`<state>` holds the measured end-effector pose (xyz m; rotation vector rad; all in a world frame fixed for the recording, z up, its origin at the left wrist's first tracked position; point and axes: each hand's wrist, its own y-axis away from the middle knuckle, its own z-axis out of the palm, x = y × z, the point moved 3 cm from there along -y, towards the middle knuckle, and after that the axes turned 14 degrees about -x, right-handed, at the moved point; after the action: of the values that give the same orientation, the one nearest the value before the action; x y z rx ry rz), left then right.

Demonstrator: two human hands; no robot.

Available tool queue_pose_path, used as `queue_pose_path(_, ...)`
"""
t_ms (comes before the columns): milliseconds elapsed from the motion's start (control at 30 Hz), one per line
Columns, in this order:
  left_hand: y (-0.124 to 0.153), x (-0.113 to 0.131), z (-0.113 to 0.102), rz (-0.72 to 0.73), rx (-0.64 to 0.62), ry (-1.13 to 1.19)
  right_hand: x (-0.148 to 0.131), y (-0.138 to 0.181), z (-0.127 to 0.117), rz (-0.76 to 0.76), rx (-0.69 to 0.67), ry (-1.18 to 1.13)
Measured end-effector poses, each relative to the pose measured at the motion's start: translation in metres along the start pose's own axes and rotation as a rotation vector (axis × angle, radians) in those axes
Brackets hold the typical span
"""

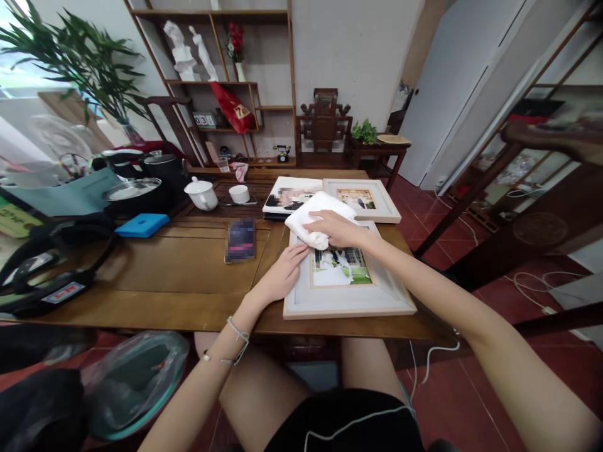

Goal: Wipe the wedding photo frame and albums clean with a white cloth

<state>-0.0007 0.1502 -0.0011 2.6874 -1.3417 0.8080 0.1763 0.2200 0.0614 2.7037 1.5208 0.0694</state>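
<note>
Basically, right hand [335, 228] reached over the frame [348, 300] palm-down, clamped on the cloth [324, 202]; left hand [281, 273], fingers uncurled, rested on the frame's left edge.

A white picture frame [343, 300] with a pale wood edge lies flat, face up, near the wooden table's [198, 270] front edge, showing a green outdoor photo. A folded, thick white cloth [323, 204] covers its upper left part, slightly bunched.
</note>
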Motion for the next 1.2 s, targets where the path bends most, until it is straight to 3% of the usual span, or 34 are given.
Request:
queue_pose_path(167, 0.0, -0.001, 0.0, 0.003, 0.015, 0.015, 0.002, 0.018, 0.004, -0.06, -0.118, -0.021)
queue_pose_path(433, 0.001, 0.0, 0.001, 0.007, 0.012, 0.02, -0.004, 0.083, -0.013, 0.091, -0.265, -0.247)
queue_pose_path(533, 0.001, -0.001, 0.001, 0.01, 0.014, 0.014, -0.016, 0.081, -0.029, 0.166, -0.244, -0.282)
queue_pose_path(667, 0.001, -0.001, 0.002, -0.006, -0.002, -0.007, -0.034, 0.049, -0.036, 0.326, -0.129, -0.169)
queue_pose_path(733, 0.001, -0.002, 0.002, -0.022, -0.007, -0.019, -0.039, 0.029, -0.029, 0.332, -0.069, -0.096)
queue_pose_path(833, 0.001, -0.002, 0.001, -0.045, -0.001, -0.025, -0.037, 0.004, -0.007, 0.217, -0.006, -0.025)
queue_pose_path(933, 0.0, 0.0, 0.0, -0.045, 0.003, -0.011, -0.022, 0.0, 0.019, 0.122, 0.025, 0.045)
queue_pose_path(1067, 0.0, 0.003, -0.001, -0.039, 0.003, 0.015, 0.006, 0.031, 0.037, 0.112, 0.004, 0.088)
queue_pose_path(1200, 0.001, 0.003, -0.001, -0.038, 0.01, 0.031, 0.033, 0.08, 0.032, 0.235, -0.063, -0.041)
